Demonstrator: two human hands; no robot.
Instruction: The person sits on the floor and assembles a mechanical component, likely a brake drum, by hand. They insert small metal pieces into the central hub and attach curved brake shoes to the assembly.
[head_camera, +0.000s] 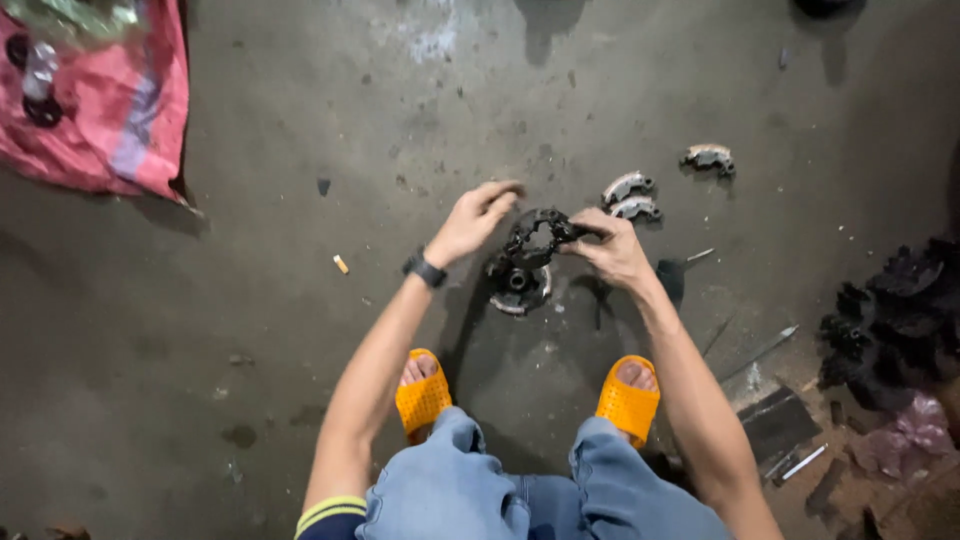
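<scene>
Stained, greasy concrete floor (250, 330), dim light, person squatting over the work in orange slippers (423, 398).

Left hand (470, 222): lifted just above and to the left of the dark round clutch assembly (524, 262), fingers curled with tips pinched together; whether a small part sits between them cannot be told. Black watch (426, 270) on that wrist.

Right hand (612, 248): closed on the upper right rim of the assembly, tilting the top plate up off its lower hub, which rests on the floor between the two hands.

Around it: three curved clutch shoes (630, 196) lie loose beyond the right hand, one further off. Thin metal rod (700, 255) just right of the right wrist. Heap of black parts (890, 320) at far right. Pink sack (105, 100) far left. Small cigarette butt (341, 264) on the floor, left of the watch.

Risks, as judged:
- Grip is one-sided and the surfaces look oily; the plate may slip and drop onto the hub, catching fingers.
- Any spring or clip released could fly off and vanish against the dark floor.
- Loose shoes on dirty concrete may pick up grit.
- Feet sit close beneath the work, exposed.
</scene>
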